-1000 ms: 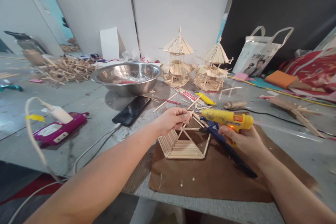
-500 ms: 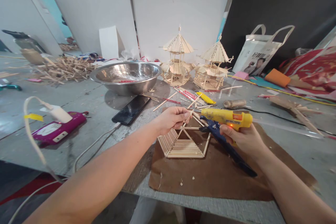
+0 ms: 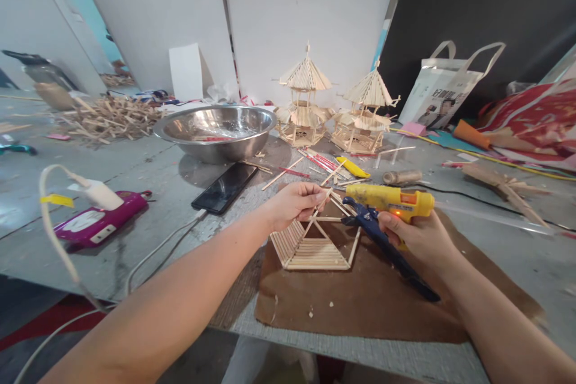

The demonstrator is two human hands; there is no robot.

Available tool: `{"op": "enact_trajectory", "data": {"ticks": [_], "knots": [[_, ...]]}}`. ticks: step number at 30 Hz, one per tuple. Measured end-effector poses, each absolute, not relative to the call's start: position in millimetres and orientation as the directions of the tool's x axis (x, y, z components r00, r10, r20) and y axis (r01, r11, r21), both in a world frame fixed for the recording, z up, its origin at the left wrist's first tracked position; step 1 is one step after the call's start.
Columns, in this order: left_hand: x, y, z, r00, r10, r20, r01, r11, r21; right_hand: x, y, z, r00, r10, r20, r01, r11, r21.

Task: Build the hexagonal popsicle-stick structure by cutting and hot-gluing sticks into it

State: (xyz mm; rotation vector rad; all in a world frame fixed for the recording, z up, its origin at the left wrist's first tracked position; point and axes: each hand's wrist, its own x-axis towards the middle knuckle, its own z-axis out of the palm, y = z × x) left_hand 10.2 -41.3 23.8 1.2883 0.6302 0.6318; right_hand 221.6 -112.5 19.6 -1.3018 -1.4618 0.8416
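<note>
My left hand pinches a small wooden stick above a partly slatted hexagonal stick frame. My right hand is wrapped round a yellow glue gun with an orange light lit. The gun's nozzle points left, close to the stick; I cannot tell whether they touch. Blue-handled cutters hang slantwise under the gun, also in my right hand. Beneath the frame lies a brown sheet. Slats fill the frame's front and left sections. My left hand hides part of its far side.
Two stick pagodas stand at the back, beside a steel bowl. A phone and a purple power strip with cables lie left. Loose sticks and a yellow knife lie ahead. A white bag stands right.
The glue gun and my right hand have shifted very slightly right. My left hand stays in place with the stick.
</note>
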Motion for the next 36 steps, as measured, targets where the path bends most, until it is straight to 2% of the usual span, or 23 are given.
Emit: {"op": "enact_trajectory", "data": {"ticks": [26,32,36], "knots": [[11,-41,25,0.684,0.725,-0.081,-0.071,0.177,0.982,220,-113,20,0.037,0.974,0.222,0.304,0.201,-0.931],[11,-42,25,0.623,0.777,-0.091,-0.067,0.169,0.983,222,-113,11,0.052,0.961,0.270,0.296,0.243,-0.924],[12,-41,24,0.543,0.836,-0.075,-0.082,0.142,0.986,224,-112,2,0.030,0.939,0.342,0.360,0.310,-0.880]]}}
